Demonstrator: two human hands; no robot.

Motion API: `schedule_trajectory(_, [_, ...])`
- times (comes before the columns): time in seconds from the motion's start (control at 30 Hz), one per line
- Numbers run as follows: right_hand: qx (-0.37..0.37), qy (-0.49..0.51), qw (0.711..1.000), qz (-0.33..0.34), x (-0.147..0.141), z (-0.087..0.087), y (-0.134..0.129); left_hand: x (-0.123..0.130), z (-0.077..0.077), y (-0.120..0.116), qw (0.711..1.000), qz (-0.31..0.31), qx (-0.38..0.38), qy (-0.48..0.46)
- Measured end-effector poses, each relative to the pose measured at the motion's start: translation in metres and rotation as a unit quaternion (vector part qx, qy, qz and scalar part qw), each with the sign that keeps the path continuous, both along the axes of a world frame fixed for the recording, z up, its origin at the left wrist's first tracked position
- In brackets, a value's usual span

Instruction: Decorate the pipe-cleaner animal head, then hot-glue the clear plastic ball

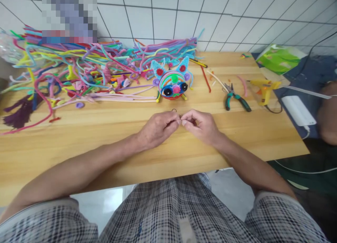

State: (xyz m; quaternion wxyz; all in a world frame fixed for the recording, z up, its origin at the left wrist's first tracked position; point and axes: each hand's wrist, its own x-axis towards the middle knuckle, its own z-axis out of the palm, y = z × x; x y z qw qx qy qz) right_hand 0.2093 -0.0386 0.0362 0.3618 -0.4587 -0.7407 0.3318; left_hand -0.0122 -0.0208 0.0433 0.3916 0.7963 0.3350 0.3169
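My left hand [161, 128] and my right hand [200, 125] meet fingertip to fingertip low over the wooden table, both closed in a pinch. A thin dark ring [174, 110] shows just above my left fingers. Between the fingertips is a small dark piece, too small to make out. Right behind my hands sits a round, colorful pipe-cleaner figure [174, 80] with blue ears, black eyes and a pink nose.
Many pipe cleaners [100, 67] are heaped at the back left, a purple tassel [22, 111] beside them. To the right lie pliers [237, 99], a yellow glue gun [264, 90] and a white power block [298, 110]. A green packet [280, 59] is at the back right.
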Motion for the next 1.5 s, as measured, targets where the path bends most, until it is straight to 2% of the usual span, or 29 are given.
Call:
schedule_trajectory(0.17, [-0.033,0.033,0.999,0.024,-0.004,-0.003,-0.001,-0.004,-0.007,-0.002,0.999,0.001,-0.029,-0.022])
schedule_trajectory(0.4, [-0.140,0.079,0.986,0.032,-0.006,-0.002,-0.002,-0.004,-0.010,-0.007,0.994,0.056,-0.043,-0.087])
schedule_trajectory(0.5, [-0.155,0.096,0.982,0.043,-0.005,-0.001,-0.003,-0.002,-0.013,-0.010,0.978,0.065,-0.120,-0.155])
schedule_trajectory(0.63, [-0.157,0.059,0.985,0.047,0.000,0.003,-0.003,-0.001,-0.012,-0.013,0.939,0.076,-0.256,-0.217])
schedule_trajectory(0.73, [-0.131,-0.004,0.991,0.007,0.015,0.014,0.002,0.000,-0.007,-0.012,0.904,0.090,-0.334,-0.252])
schedule_trajectory(0.87, [-0.093,-0.048,0.990,-0.094,0.053,0.030,0.010,0.004,-0.005,-0.007,0.860,0.069,-0.425,-0.276])
schedule_trajectory(0.93, [-0.057,-0.082,0.982,-0.162,0.079,0.033,0.012,0.004,-0.008,-0.003,0.841,0.059,-0.459,-0.279])
schedule_trajectory(1.0, [-0.019,-0.125,0.958,-0.258,0.110,0.030,0.012,0.005,-0.012,0.000,0.823,0.060,-0.487,-0.286])
schedule_trajectory(1.07, [-0.013,-0.152,0.921,-0.358,0.144,0.024,0.011,0.004,-0.015,0.001,0.806,0.069,-0.507,-0.296])
schedule_trajectory(1.13, [-0.035,-0.156,0.878,-0.452,0.177,0.016,0.011,0.004,-0.014,0.000,0.796,0.080,-0.520,-0.299])
schedule_trajectory(1.23, [-0.045,-0.166,0.793,-0.585,0.215,0.005,0.014,0.005,-0.011,-0.001,0.792,0.086,-0.526,-0.298])
schedule_trajectory(1.33, [-0.041,-0.172,0.758,-0.627,0.236,-0.004,0.020,0.005,-0.008,-0.001,0.798,0.083,-0.518,-0.297])
schedule_trajectory(1.5, [-0.074,-0.178,0.738,-0.647,0.251,-0.012,0.032,0.006,-0.006,-0.002,0.816,0.089,-0.493,-0.288])
